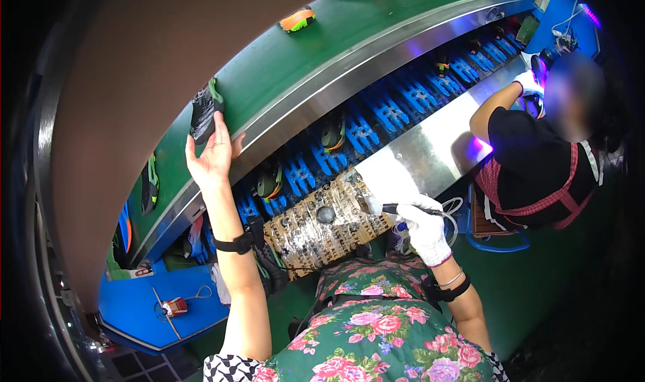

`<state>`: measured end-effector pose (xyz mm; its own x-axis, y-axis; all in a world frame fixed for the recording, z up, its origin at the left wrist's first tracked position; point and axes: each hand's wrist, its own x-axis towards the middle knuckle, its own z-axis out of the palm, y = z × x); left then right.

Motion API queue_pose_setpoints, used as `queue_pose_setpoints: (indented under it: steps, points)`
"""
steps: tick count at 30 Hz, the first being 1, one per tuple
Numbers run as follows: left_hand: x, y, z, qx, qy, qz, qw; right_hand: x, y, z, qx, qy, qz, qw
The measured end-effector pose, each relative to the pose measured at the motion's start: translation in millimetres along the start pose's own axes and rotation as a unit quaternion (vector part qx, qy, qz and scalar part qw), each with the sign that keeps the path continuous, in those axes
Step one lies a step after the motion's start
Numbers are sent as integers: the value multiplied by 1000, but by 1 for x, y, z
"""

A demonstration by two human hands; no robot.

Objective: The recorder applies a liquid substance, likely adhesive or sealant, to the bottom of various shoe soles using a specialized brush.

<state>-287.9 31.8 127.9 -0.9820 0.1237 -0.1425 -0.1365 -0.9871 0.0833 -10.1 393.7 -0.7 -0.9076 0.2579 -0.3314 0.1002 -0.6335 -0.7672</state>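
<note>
My bare left hand [211, 155] is raised at the green conveyor belt with its fingers stretched out and apart. Its fingertips reach the lower edge of a dark shoe [204, 116] with a green edge; it does not appear to be gripped. In my white-gloved right hand [424, 231] is a brush [396, 208] with a dark handle, pointing left. The brush tip is over the taped cardboard cover [316, 237] of the work ledge. A round grey lid or disc [326, 215] sits on that cardboard.
Blue shoe racks [363, 135] line a lower track, with dark shoes [269, 182] standing among them. More shoes [297, 20] lie on the belt. To the right sits a co-worker [531, 140] holding a shoe. A blue table [134, 308] stands at lower left.
</note>
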Motion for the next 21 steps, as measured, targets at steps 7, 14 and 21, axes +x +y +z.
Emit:
queue_pose_setpoints:
  steps: [7, 14, 21]
  points:
    - [-51, -26, 21, 184, 6, -113, 976, 0, 12, -13, 14, 11, 27, 999]
    - [-18, -126, 76, 552, -144, -143, 809, 16, 17, -28, 3, 21, -10, 1000]
    - [122, -171, 102, 863, -125, 34, 489, 2, 8, -7, 11, 69, -17, 997]
